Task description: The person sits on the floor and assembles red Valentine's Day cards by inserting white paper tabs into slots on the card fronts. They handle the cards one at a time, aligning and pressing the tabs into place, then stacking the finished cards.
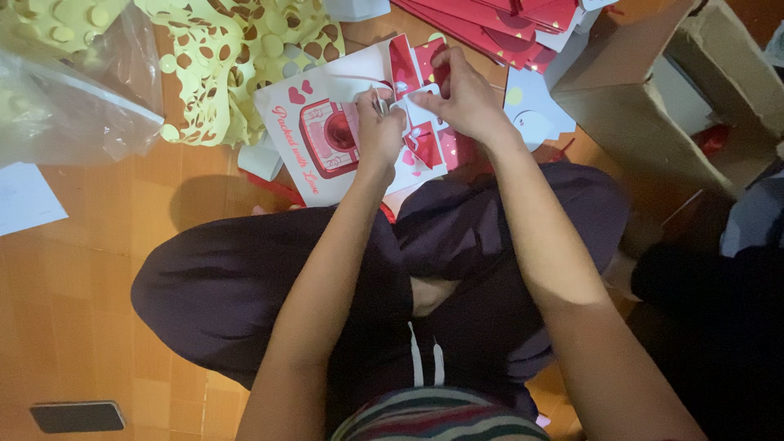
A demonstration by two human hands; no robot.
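Observation:
I sit cross-legged on a wooden floor. A white card sheet (pixel 327 90) printed with a red camera picture and hearts lies in front of my knees. My left hand (pixel 378 131) rests on its middle, fingers curled over a small shiny thing I cannot make out. My right hand (pixel 460 94) pinches a small white piece (pixel 420 110) at the sheet's red folded flaps (pixel 408 65). Both hands nearly touch each other over the sheet.
Pale yellow punched-out sheets (pixel 237 57) lie at the upper left beside a clear plastic bag (pixel 65 98). A stack of red cards (pixel 506 28) sits at the top. An open cardboard box (pixel 653 106) stands right. A dark phone (pixel 77 416) lies lower left.

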